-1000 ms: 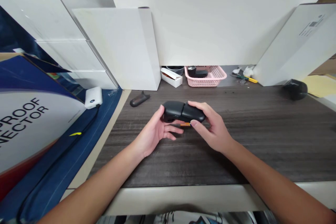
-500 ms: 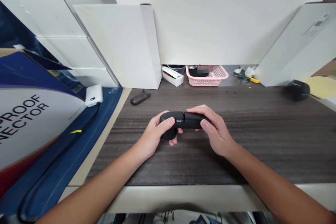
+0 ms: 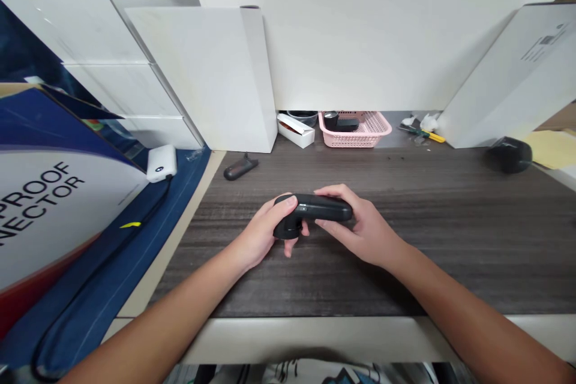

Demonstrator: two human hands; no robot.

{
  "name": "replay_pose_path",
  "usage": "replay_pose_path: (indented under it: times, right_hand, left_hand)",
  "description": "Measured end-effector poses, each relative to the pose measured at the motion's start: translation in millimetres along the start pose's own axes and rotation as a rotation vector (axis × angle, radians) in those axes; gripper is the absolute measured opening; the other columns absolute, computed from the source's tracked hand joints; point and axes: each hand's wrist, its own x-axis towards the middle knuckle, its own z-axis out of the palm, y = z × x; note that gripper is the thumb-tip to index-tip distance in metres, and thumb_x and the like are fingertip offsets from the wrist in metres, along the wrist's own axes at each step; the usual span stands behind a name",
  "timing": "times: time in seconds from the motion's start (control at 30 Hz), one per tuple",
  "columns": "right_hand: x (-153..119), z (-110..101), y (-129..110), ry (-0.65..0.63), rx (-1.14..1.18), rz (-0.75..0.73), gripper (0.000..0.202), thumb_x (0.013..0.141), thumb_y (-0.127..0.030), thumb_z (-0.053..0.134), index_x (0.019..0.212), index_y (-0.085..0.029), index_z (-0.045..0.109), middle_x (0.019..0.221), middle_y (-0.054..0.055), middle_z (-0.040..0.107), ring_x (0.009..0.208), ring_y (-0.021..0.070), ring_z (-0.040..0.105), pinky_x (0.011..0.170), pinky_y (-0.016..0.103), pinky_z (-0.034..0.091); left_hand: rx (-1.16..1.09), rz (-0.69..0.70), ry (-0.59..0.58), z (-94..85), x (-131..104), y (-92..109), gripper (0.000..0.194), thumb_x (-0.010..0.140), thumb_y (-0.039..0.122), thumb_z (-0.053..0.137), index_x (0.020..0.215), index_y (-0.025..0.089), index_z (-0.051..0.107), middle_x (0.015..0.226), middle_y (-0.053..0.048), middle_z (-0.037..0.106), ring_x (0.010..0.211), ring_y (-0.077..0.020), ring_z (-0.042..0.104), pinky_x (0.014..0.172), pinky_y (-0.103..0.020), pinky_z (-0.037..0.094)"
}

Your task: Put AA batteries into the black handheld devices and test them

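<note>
A black L-shaped device [image 3: 321,207] is held above the dark wood-grain tabletop [image 3: 450,216]. Its thick round end points down, in my left hand [image 3: 265,228], whose thumb lies on top and fingers curl underneath. My right hand [image 3: 360,222] wraps around the far end of the straight body, fingers behind it and thumb along its near lower side. The body looks like one continuous piece, with small marks near my left thumb. Behind my hands a small dark handheld object [image 3: 240,167] lies on the tabletop.
At the back stand a pink basket [image 3: 353,140] with black parts, a small white box [image 3: 296,132] and a yellow-handled tool [image 3: 432,135]. A black rounded object [image 3: 509,155] sits at the right. White boxes [image 3: 216,78] flank the table; a white device [image 3: 161,164] with a cable lies left.
The gap across the black device's body is no longer visible and the body looks shorter. My right hand has moved slightly left, its thumb now below the body instead of on its front.
</note>
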Motion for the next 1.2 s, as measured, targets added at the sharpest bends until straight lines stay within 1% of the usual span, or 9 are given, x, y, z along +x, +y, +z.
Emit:
replay_pose_path:
  times: [0.1,0.2,0.33,0.47,0.73,0.83,0.9,1.0,1.2]
  right_hand:
    - [-2.2,0.3,0.7,0.064,-0.045,0.006,0.052,0.095,-0.030,0.076,0.144,-0.032,0.058,0.111,0.000,0.076,0.094,0.0171,0.073,0.091,0.031,0.056]
    - [-5.4,4.0,-2.1,0.185,-0.051,0.012,0.058,0.091,-0.032,0.080,0.146,-0.033,0.061,0.104,-0.001,0.077,0.084,0.0167,0.072,0.083,0.030,0.058]
    - [-8.8,8.4,-7.0,0.365,0.020,0.017,0.055,0.090,-0.032,0.081,0.143,-0.028,0.065,0.108,0.004,0.075,0.079,0.0172,0.069,0.069,0.028,0.058]
    - [-10.1,7.1,-9.9,0.264,0.198,-0.050,0.078,0.087,-0.030,0.084,0.156,-0.030,0.049,0.111,0.006,0.072,0.074,0.0170,0.063,0.060,0.028,0.055]
    - [-10.3,6.3,-16.1,0.239,0.263,-0.094,0.054,0.082,-0.038,0.090,0.127,-0.028,0.063,0.108,0.004,0.066,0.079,0.0168,0.063,0.062,0.027,0.054]
    - [-10.6,6.3,-16.3,0.381,0.129,-0.177,0.051,0.076,-0.036,0.095,0.116,-0.027,0.064,0.101,0.001,0.066,0.079,0.0163,0.062,0.067,0.027,0.055]
    - [-10.7,5.3,-16.4,0.427,0.045,-0.245,0.050,0.075,-0.034,0.096,0.113,-0.026,0.063,0.097,0.000,0.067,0.082,0.0171,0.064,0.075,0.029,0.056]
    - [-11.0,3.1,-17.5,0.377,0.014,-0.306,0.048,0.080,-0.035,0.092,0.118,-0.026,0.064,0.100,0.001,0.070,0.085,0.0184,0.066,0.080,0.031,0.057]
    - [-12.5,3.9,-19.4,0.289,0.042,-0.195,0.046,0.090,-0.035,0.082,0.130,-0.025,0.063,0.116,0.005,0.071,0.096,0.0210,0.069,0.086,0.033,0.058]
  left_hand:
    - [-0.076,-0.033,-0.020,-0.3,-0.8,1.3,0.060,0.098,0.069,0.054,0.128,0.017,0.055,0.085,-0.008,0.071,0.053,-0.0165,0.063,0.041,-0.025,0.052]
    - [-0.112,0.078,-0.016,-0.6,-3.0,1.4,0.075,0.093,0.073,0.059,0.147,0.024,0.042,0.101,-0.010,0.069,0.080,-0.0255,0.072,0.046,-0.029,0.059]
    - [0.038,0.168,-0.020,2.5,-6.4,-1.3,0.083,0.080,0.039,0.090,0.146,0.031,0.042,0.117,-0.009,0.067,0.084,-0.0222,0.074,0.056,-0.027,0.063]
    - [-0.133,-0.085,-0.187,5.6,-7.4,-6.6,0.060,0.093,0.064,0.064,0.130,0.018,0.053,0.083,-0.008,0.072,0.051,-0.0171,0.064,0.040,-0.024,0.054]
    - [-0.440,-0.496,-0.375,-4.4,-4.0,-7.1,0.093,0.091,0.090,0.031,0.113,0.008,0.069,0.071,-0.013,0.072,0.036,-0.0090,0.040,0.034,-0.023,0.046]
    - [-0.479,-0.359,-0.310,-2.8,-3.9,-0.8,0.100,0.083,0.097,0.039,0.127,0.011,0.066,0.076,-0.009,0.071,0.039,-0.0098,0.044,0.034,-0.024,0.047]
    - [-0.414,-0.186,-0.231,-0.5,-5.5,3.0,0.085,0.086,0.085,0.059,0.132,0.014,0.064,0.072,-0.003,0.067,0.042,-0.0105,0.047,0.037,-0.023,0.049]
    - [-0.273,0.004,-0.107,1.6,-7.9,4.3,0.063,0.089,0.063,0.075,0.126,0.014,0.064,0.065,0.001,0.062,0.046,-0.0117,0.053,0.043,-0.022,0.051]
    - [-0.099,0.275,0.096,-0.5,-5.8,-3.4,0.070,0.078,0.076,0.078,0.105,0.013,0.066,0.076,-0.008,0.073,0.057,-0.0187,0.067,0.050,-0.026,0.054]
